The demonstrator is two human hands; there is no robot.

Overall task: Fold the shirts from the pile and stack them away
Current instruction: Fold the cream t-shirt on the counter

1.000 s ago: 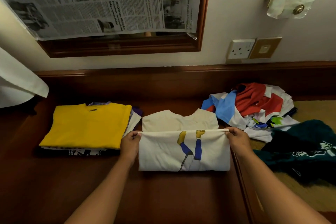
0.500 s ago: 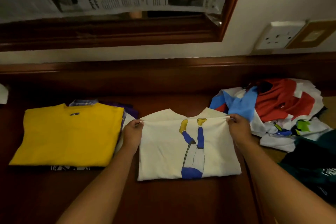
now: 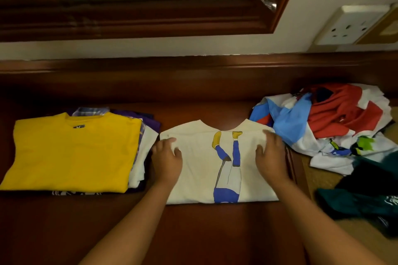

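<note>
A white shirt [image 3: 202,170] with a cartoon of blue legs and yellow shoes lies folded flat in the middle of the brown wooden table [image 3: 133,226]. The left hand [image 3: 167,158] rests on its 9 o'clock side, and the right hand [image 3: 270,157] rests on its 3 o'clock side. Both hands lie loose on the cloth, fingers flat, grasping nothing. At 9 o'clock from the white shirt sits a stack of folded shirts [image 3: 142,148] with a yellow shirt [image 3: 73,150] on top. At 2 o'clock is a messy pile [image 3: 336,122] of red, blue and white clothes. A dark green shirt [image 3: 366,198] lies at 4 o'clock.
</note>
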